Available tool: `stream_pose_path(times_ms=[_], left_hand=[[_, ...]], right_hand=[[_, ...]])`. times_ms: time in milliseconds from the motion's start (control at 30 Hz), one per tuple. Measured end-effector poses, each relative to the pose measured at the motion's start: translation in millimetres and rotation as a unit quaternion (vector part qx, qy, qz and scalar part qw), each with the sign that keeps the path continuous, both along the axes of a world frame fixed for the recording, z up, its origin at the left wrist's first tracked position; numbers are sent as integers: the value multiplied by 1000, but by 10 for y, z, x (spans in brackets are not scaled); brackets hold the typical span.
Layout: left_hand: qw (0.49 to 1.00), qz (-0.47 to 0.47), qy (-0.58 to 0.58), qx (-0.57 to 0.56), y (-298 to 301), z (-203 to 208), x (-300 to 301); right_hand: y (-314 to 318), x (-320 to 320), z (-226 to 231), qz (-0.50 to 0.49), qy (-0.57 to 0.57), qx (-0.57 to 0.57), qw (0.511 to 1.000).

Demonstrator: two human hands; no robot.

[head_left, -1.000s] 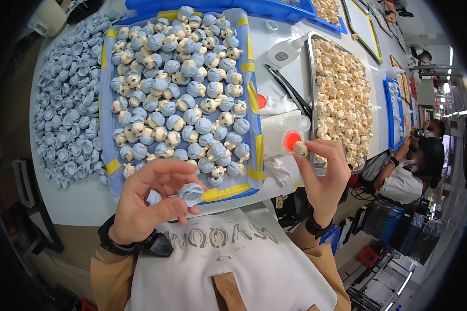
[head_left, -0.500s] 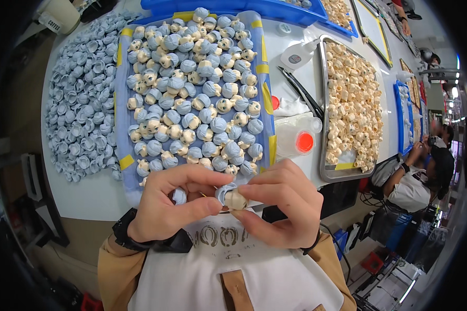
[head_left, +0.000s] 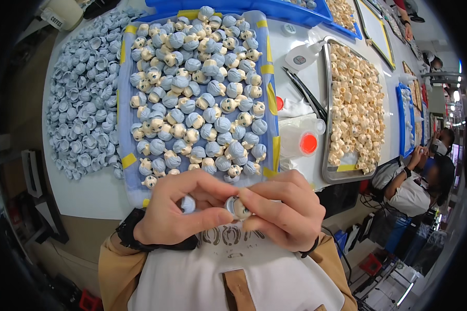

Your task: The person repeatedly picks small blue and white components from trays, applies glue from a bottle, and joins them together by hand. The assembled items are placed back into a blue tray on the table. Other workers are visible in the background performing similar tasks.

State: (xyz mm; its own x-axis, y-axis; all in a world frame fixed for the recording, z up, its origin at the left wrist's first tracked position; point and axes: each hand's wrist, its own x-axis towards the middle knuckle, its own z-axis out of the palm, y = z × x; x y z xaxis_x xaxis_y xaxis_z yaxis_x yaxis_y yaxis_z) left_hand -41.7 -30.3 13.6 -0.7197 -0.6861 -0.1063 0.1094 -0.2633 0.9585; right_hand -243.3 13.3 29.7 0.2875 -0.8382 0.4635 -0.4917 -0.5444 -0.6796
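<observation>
Just in front of my chest, a small cream doll head (head_left: pixel 241 210) with a painted eye is pinched between both hands. Its pale blue hair cap (head_left: pixel 230 203) sits against the side toward my left hand (head_left: pixel 176 210), whose thumb and forefinger press on it. A second blue piece (head_left: pixel 187 204) is tucked inside the left palm under the curled fingers. My right hand (head_left: pixel 288 210) grips the face side with thumb and fingertips. Beyond the hands lies a blue-lined tray (head_left: pixel 269 171) edged with yellow tape, full of doll heads wearing blue hair.
A heap of loose blue hair caps (head_left: pixel 83 111) covers the table at left. To the right stands a metal tray (head_left: pixel 324 171) of cream head pieces. Between the trays are black tweezers (head_left: pixel 307 93), a white squeeze bottle (head_left: pixel 302 56) and a red-capped bottle (head_left: pixel 307 143). A co-worker (head_left: pixel 407 181) sits far right.
The doll head has turned so its painted eye shows, and the hair cap sits closer over it. Both hands have dropped slightly toward my chest and still hold it.
</observation>
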Motion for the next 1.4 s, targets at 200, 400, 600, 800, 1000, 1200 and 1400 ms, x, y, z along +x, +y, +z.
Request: stream_pose_path(times_ms=[200,400,600,800,1000,1200,1400], left_hand=[[985,-9,-11,171,51,41,-37],[970,-188,-91,126,-71,-55,74],[986,-35,-165,9,-350,-47,1],[951,157,-54,260,-702,171,-87],[960,-178,-140,161,-321,216,130],[988,-72,-73,120,-48,12,226],[966,-97,-35,237,-20,37,207]], right_hand=[[19,97,-149,-27,31,-19,999],[88,92,-255,-2,34,-39,999],[135,-143,-157,-24,30,89,995],[580,-1433,-336,-511,162,108,838],[683,-1817,-688,-459,279,149,830],[645,-1825,-694,-466,212,172,842],[466,-805,-116,-420,23,-3,907]])
